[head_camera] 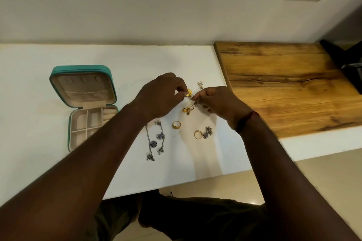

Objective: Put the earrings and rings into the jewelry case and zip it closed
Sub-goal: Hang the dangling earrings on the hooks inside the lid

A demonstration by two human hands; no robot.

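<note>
Table [58, 162]: white top, running left to right against a pale wall
Wooden board [284, 88]: brown slab lying on the right part of the table, far side against the wall
Jewelry case [86, 107]: teal, open, on the left of the table; lid tilted back toward the wall, beige divided tray toward the near side, its near right corner hidden by the left forearm
Left hand [158, 96]: over the middle of the table, thumb and fingertips pinched together on a yellow flower earring [189, 92]
Right hand [217, 103]: just right of the left hand, fingertips pinched narrow at the same small piece; whether it holds the stud's post or a back piece, I cannot tell
Long silver earrings [155, 141]: two chain drops with blue stones, lying side by side on the table near the left wrist
Silver stud pair [207, 133]: blue-stoned, on the table near the right wrist, touching a gold ring [198, 134]
Second gold ring [176, 124]: flat on the table between the long earrings and the stud pair
Triangle earring [200, 84]: gold outline, on the table just beyond the hands
Gold pieces under the hands [188, 109]: a small cluster, another triangle among them, too tangled to tell apart
</note>
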